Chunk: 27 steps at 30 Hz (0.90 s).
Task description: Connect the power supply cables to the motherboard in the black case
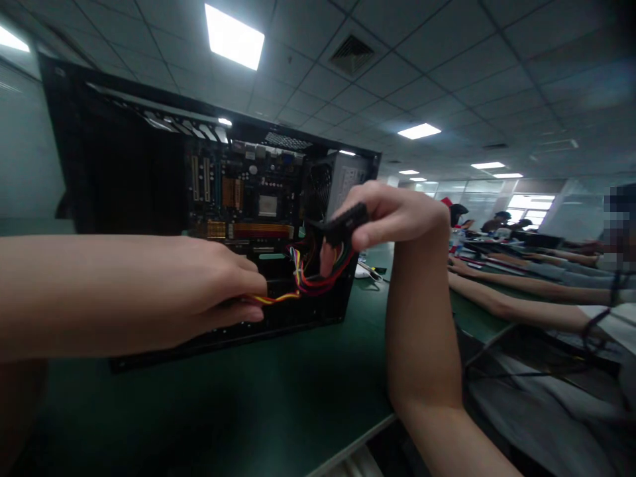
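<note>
An open black computer case (318,311) stands on the green table, its inside facing me. My left hand (218,281) is closed in front of it, pinching a thin yellow and red cable (278,299). My right hand (392,212) is at the case's right side, fingers bent around a long black power connector (346,224). Red, black and other coloured wires (318,285) hang in a loop below that connector. Behind the hands, the motherboard (248,179) shows a bare square processor (267,206). The power supply (342,179) is fixed at the upper right of the case, partly behind my right hand.
The green table (278,397) runs under the case, with its front edge at the lower right. A white adapter with cables (365,270) lies to the right of the case. Further right, other people's arms (521,291) rest along the table, near a dark chair-like shape.
</note>
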Each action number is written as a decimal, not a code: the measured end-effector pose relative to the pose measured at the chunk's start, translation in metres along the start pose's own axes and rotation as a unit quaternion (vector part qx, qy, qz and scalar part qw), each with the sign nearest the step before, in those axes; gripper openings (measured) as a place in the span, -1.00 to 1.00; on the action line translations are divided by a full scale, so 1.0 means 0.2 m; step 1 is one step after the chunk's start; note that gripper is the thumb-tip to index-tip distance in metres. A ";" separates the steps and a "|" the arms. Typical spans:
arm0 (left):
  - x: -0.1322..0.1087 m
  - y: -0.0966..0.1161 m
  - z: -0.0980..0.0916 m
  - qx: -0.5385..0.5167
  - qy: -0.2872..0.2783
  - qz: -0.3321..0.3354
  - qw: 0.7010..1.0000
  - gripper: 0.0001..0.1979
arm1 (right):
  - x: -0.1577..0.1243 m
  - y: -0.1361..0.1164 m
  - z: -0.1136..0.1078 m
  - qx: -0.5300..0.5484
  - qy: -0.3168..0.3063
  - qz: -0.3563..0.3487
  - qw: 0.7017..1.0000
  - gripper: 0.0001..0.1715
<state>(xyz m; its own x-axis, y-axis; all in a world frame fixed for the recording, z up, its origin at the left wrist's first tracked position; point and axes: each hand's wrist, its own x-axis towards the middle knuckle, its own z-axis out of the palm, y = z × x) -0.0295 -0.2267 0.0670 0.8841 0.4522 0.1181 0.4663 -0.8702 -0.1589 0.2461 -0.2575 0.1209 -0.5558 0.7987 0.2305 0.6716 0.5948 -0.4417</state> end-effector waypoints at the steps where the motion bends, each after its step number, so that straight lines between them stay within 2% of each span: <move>1: -0.01 0.04 0.02 0.001 -0.018 0.011 1.000 -0.68 | -0.02 -0.02 -0.01 -0.007 -0.035 0.027 0.999 -0.52; 4: -0.03 0.15 0.11 0.031 -0.032 0.052 0.998 -0.74 | -0.06 -0.11 0.00 -0.022 -0.051 0.076 0.996 -0.57; 7: -0.03 0.21 0.19 0.066 0.010 0.091 0.994 -0.76 | -0.07 -0.17 0.04 -0.041 -0.058 0.081 0.994 -0.62; 9: -0.02 0.23 0.21 0.075 0.032 0.103 0.991 -0.76 | -0.07 -0.19 0.06 -0.049 -0.062 0.076 0.994 -0.66; 19: 0.09 0.10 0.02 -0.015 0.017 0.095 0.995 -0.71 | -0.03 -0.14 0.06 -0.053 -0.058 0.049 0.996 -0.69; 24: 0.13 0.03 0.00 -0.024 0.012 0.088 0.996 -0.71 | -0.01 -0.12 0.05 -0.075 -0.098 0.036 0.992 -0.64; 27: 0.13 0.02 -0.01 0.007 0.048 0.125 0.991 -0.71 | 0.01 -0.11 0.05 -0.099 -0.124 -0.014 0.987 -0.60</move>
<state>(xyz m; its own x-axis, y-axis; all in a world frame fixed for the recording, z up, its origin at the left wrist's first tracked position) -0.0049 -0.2182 0.0707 0.9652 0.2022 0.1659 0.2346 -0.9497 -0.2074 0.2261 -0.2702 0.1221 -0.6618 0.7496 0.0110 0.7232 0.6422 -0.2541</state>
